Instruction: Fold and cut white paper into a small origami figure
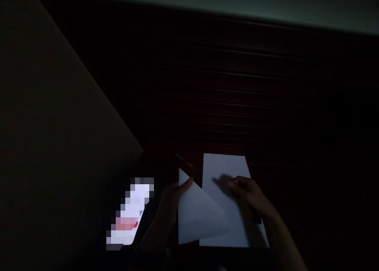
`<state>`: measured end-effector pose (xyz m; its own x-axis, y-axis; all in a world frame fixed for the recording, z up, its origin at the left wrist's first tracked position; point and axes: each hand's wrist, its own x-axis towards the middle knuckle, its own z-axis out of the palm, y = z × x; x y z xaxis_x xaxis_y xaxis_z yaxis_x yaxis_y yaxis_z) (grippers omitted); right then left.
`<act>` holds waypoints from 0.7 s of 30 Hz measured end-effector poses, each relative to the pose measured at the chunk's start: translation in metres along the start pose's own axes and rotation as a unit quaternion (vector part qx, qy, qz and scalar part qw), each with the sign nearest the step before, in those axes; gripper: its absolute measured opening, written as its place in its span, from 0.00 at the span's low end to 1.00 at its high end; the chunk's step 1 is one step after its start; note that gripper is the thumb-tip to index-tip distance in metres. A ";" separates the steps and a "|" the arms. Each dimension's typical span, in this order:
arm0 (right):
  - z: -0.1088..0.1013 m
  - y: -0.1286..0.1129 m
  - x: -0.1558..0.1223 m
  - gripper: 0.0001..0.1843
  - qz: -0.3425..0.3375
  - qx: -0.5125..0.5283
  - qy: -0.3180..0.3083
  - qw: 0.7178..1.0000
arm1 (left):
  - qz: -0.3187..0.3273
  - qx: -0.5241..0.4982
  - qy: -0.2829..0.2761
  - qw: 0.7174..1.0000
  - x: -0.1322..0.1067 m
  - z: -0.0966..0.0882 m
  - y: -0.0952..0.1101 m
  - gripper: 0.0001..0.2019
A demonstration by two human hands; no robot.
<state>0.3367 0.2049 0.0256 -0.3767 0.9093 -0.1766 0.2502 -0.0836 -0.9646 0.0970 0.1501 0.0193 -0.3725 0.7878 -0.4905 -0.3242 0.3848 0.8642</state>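
Flat sheet lies open up top; held sheet blocks lower left.

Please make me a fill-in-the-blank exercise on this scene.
The left hand grips a pale sheet made of ____.
That sheet's slanting upper edge runs downward toward the picture's ____ side.
The right hand casts a dark ____ onto another sheet.
The bright pixelated area lies toward the picture's ____ side.

Missing words: paper; right; shadow; left.

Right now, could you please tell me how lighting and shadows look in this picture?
Head view: very dark overall, right side mostly black; the screen is brightest, largely pixelated; the flat sheet looks pale, with a dark shadow beside the right hand; the left hand is dimly lit.
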 end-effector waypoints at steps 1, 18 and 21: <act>0.006 -0.003 0.001 0.17 -0.009 0.006 0.008 1.000 | -0.004 0.000 -0.037 0.999 -0.002 0.004 -0.006 0.16; 0.054 -0.004 -0.002 0.12 0.017 0.086 -0.071 0.994 | -0.013 -0.087 -0.149 0.985 -0.012 0.023 -0.019 0.13; 0.052 -0.002 -0.001 0.11 0.026 0.075 -0.074 0.994 | -0.010 -0.081 -0.120 0.989 -0.014 0.020 -0.008 0.13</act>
<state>0.2902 0.1826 0.0170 -0.4964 0.8332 -0.2437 0.1415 -0.1993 -0.9697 0.1222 0.1454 0.0218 -0.1537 0.8803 -0.4488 -0.4721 0.3336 0.8160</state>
